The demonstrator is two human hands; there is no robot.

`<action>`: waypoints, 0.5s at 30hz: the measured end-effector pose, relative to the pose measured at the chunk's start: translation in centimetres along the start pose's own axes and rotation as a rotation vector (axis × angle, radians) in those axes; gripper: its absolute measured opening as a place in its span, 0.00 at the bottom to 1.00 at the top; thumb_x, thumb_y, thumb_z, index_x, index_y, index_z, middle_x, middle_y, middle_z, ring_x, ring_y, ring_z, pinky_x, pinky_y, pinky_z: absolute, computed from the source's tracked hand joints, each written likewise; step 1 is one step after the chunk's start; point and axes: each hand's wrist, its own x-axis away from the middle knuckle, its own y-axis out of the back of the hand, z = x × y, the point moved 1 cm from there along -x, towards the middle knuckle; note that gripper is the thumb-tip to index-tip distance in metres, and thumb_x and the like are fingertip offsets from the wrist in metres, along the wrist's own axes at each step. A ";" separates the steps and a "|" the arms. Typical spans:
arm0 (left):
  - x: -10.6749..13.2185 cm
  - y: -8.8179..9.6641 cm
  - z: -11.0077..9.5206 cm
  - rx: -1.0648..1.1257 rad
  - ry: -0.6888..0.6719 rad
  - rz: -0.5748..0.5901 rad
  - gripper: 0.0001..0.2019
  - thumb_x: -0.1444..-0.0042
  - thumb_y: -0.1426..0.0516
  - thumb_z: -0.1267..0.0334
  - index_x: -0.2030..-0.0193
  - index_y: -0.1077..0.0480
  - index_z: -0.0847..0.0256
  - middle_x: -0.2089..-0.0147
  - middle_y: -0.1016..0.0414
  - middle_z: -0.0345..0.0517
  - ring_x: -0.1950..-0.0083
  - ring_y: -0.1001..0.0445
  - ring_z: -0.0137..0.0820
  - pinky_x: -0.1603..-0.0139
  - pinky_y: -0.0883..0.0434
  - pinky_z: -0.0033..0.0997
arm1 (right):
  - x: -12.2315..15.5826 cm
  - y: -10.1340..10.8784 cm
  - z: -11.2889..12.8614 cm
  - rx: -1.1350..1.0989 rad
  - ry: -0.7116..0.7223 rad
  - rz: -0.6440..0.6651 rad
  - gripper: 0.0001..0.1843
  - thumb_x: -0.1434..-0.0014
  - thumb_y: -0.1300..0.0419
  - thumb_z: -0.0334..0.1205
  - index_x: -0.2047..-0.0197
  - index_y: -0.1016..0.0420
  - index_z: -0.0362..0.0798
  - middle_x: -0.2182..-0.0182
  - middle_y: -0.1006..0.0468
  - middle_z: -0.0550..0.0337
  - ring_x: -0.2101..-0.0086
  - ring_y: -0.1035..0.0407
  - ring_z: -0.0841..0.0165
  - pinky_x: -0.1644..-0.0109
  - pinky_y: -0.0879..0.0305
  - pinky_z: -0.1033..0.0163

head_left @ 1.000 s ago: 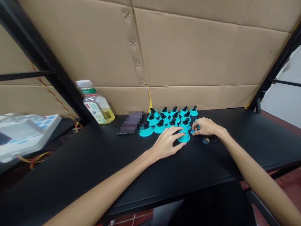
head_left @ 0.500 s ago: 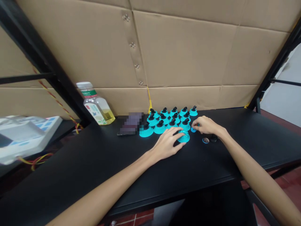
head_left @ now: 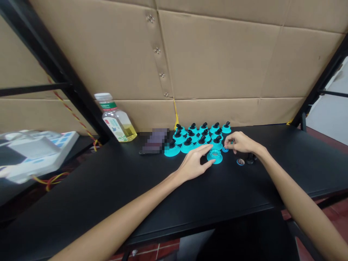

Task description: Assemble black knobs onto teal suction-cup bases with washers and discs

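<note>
The fingers (head_left: pixel 204 149) of the left hand (head_left: pixel 193 164) are spread apart, and their tips sit right by the edge of a blue round base (head_left: pixel 214 157). I cannot tell if they press on it. This base lies flat on the black surface (head_left: pixel 233 194), with a ring on top and no black knob.

The right hand (head_left: pixel 241 143) is just beside it. Its thumb and pointing finger are close together, with a small blue bit (head_left: pixel 232 142) showing by them. The fingers hide most of that bit, so I cannot tell if they are holding it. A small blue disc (head_left: pixel 225 149) lies under these fingers.

Near the right hand are a little round disc (head_left: pixel 240 162) and a black knob (head_left: pixel 250 158). Rows of blue bases with black knobs (head_left: pixel 198 138) stand close together behind the hands. To their left are a blurred flat thing (head_left: pixel 154 141) and a bottle with yellow liquid (head_left: pixel 116 119). A cardboard wall (head_left: pixel 217 61) stands behind them.
</note>
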 end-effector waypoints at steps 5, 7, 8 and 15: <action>-0.1 -0.1 0.4 0.062 0.055 -0.013 0.22 0.44 0.39 0.60 0.43 0.31 0.62 0.42 0.27 0.52 0.58 0.21 0.34 0.57 0.22 0.37 | -0.1 -0.1 0.6 -0.167 0.043 -0.036 0.08 0.44 0.41 0.40 0.70 0.26 0.45 0.71 0.23 0.60 0.81 0.32 0.76 0.70 0.36 0.66; 0.0 -0.2 0.6 0.055 0.062 -0.016 0.22 0.44 0.39 0.60 0.42 0.31 0.61 0.42 0.26 0.52 0.58 0.21 0.34 0.57 0.22 0.38 | -0.1 -0.4 1.0 -0.218 0.053 -0.047 0.09 0.44 0.41 0.42 0.69 0.26 0.45 0.70 0.23 0.59 0.82 0.33 0.76 0.72 0.36 0.66; 0.0 -0.3 0.7 0.050 0.065 -0.018 0.22 0.43 0.40 0.60 0.42 0.31 0.60 0.42 0.26 0.51 0.57 0.21 0.35 0.56 0.22 0.38 | -0.1 -0.5 1.3 -0.241 0.059 -0.053 0.09 0.44 0.41 0.42 0.68 0.26 0.44 0.71 0.23 0.59 0.82 0.34 0.76 0.73 0.37 0.66; 0.2 -0.5 1.0 0.018 0.050 0.000 0.20 0.41 0.42 0.58 0.43 0.30 0.60 0.42 0.26 0.51 0.44 0.25 0.41 0.48 0.25 0.42 | -0.6 -2.1 2.5 -0.297 0.050 -0.022 0.09 0.46 0.38 0.41 0.69 0.24 0.43 0.78 0.27 0.63 0.83 0.36 0.76 0.74 0.40 0.67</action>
